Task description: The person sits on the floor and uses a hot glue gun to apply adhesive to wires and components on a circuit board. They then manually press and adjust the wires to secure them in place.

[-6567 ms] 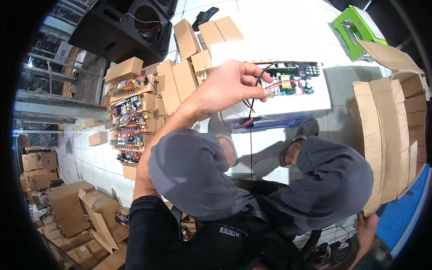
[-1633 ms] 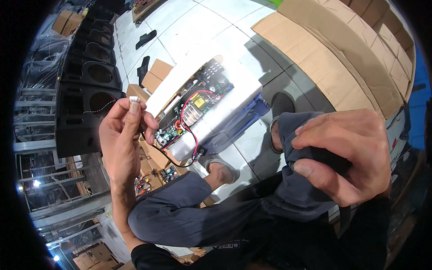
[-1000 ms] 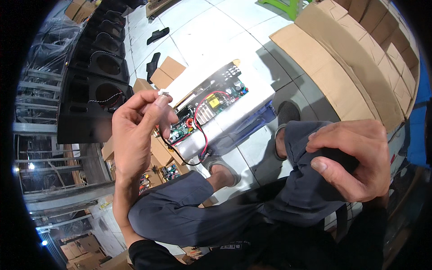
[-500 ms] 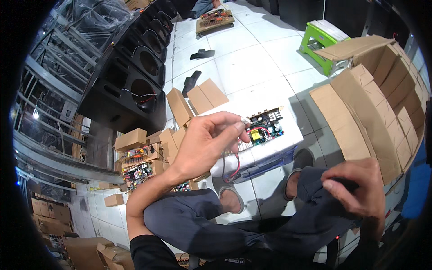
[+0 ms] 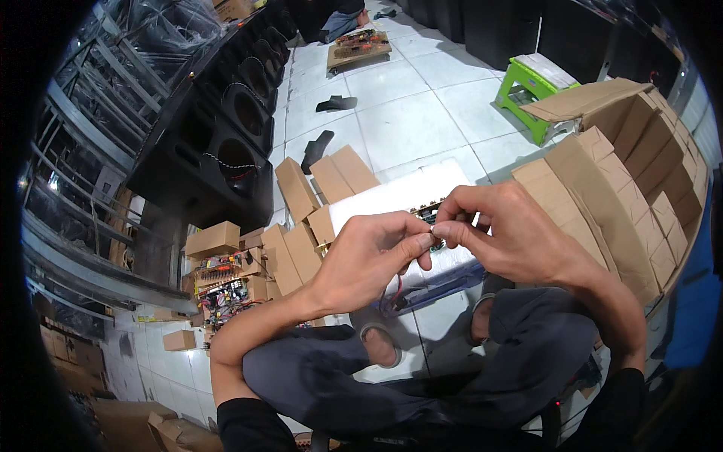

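My left hand [image 5: 376, 252] and my right hand [image 5: 497, 226] meet fingertip to fingertip, each closed in a pinch. Whatever they hold between them is too small and covered to make out. Just behind the fingers lies a green circuit board [image 5: 428, 211], mostly hidden by my hands. It rests on a white foam block [image 5: 388, 187] on top of a blue plastic crate [image 5: 444, 292]. Below my left fingers a red wire [image 5: 398, 288] hangs down along the front of the foam.
Small cardboard boxes [image 5: 343, 175] and more circuit boards [image 5: 230, 295] lie to the left. A large open carton [image 5: 584, 207] stands at right, near a green step stool [image 5: 520, 98]. Black speaker cabinets [image 5: 199, 177] line the left; a person [image 5: 343, 22] is at the far end.
My right hand has come up from above my right knee to join the left at the fingertips. A small white piece seen in my left pinch earlier is now covered.
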Available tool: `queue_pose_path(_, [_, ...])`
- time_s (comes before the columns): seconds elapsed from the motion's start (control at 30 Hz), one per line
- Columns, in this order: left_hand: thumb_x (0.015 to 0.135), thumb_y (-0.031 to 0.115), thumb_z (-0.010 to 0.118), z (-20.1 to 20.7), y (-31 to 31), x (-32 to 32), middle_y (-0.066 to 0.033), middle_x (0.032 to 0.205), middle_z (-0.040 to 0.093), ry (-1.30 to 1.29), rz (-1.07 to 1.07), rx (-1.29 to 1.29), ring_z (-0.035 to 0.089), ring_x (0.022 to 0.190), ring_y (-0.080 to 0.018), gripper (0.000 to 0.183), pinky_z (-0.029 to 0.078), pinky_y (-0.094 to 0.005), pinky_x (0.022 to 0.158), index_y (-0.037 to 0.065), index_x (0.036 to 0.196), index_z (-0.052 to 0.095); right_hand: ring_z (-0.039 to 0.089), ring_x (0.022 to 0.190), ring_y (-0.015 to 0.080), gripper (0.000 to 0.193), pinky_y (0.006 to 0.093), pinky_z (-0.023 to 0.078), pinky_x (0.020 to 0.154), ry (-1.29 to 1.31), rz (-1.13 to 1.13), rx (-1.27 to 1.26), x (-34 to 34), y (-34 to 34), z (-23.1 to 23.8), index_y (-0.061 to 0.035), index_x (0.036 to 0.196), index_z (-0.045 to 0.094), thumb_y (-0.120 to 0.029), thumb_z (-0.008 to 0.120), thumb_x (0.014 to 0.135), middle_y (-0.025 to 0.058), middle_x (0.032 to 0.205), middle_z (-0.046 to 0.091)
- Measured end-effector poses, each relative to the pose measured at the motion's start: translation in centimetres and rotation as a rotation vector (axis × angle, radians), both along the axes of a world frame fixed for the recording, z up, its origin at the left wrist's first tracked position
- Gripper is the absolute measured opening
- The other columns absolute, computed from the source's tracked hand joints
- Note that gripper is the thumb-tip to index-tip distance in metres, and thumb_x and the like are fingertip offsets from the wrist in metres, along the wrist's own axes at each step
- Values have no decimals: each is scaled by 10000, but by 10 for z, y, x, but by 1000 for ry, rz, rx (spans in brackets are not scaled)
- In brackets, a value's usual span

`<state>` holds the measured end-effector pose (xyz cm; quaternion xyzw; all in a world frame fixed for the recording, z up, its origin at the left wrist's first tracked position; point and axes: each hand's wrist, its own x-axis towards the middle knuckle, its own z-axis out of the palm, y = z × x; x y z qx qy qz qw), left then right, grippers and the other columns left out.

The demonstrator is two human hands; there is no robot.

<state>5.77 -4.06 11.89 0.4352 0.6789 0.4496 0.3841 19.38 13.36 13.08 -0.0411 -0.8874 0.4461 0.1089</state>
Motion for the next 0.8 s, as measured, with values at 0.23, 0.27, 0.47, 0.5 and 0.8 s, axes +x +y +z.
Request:
queue_pose_path(0.23, [994, 115, 624, -2, 0, 0, -52, 852, 705, -15, -58, -13, 608, 785, -68, 168, 484, -223, 704, -36, 1032, 687, 584, 725, 112, 131, 303, 499, 637, -234, 153, -525, 0, 9, -14, 42, 937, 625, -66, 575, 990, 68, 818, 641])
queue_pose_path(0.27, [991, 113, 629, -3, 1, 0, -54, 857, 708, -14, -70, -30, 614, 789, -71, 168, 490, -226, 710, -38, 1033, 687, 580, 727, 108, 139, 290, 498, 640, -231, 171, -536, 0, 10, -16, 40, 941, 621, -75, 569, 998, 60, 820, 635])
queue_pose_path(0.47, [981, 105, 641, -2, 4, 5, -69, 888, 721, -54, -28, -7, 619, 780, -69, 179, 499, -231, 705, -48, 1068, 675, 569, 720, 106, 166, 272, 494, 642, -178, 190, -522, 5, 16, -21, 36, 943, 601, -108, 564, 1017, 51, 826, 620])
queue_pose_path(0.5, [981, 106, 641, -2, 4, 6, -71, 892, 722, -76, -9, -8, 614, 774, -66, 184, 497, -230, 703, -48, 1077, 672, 568, 717, 107, 169, 273, 492, 641, -179, 179, -515, 6, 15, -21, 35, 939, 599, -110, 564, 1018, 50, 828, 618])
queue_pose_path(0.8, [987, 124, 625, -4, 5, -3, -76, 899, 716, -140, -92, 41, 634, 796, -81, 218, 500, -228, 709, -44, 1123, 653, 559, 713, 88, 167, 256, 464, 648, -125, 232, -516, -2, 17, -30, 13, 947, 586, -134, 560, 1021, 26, 801, 600])
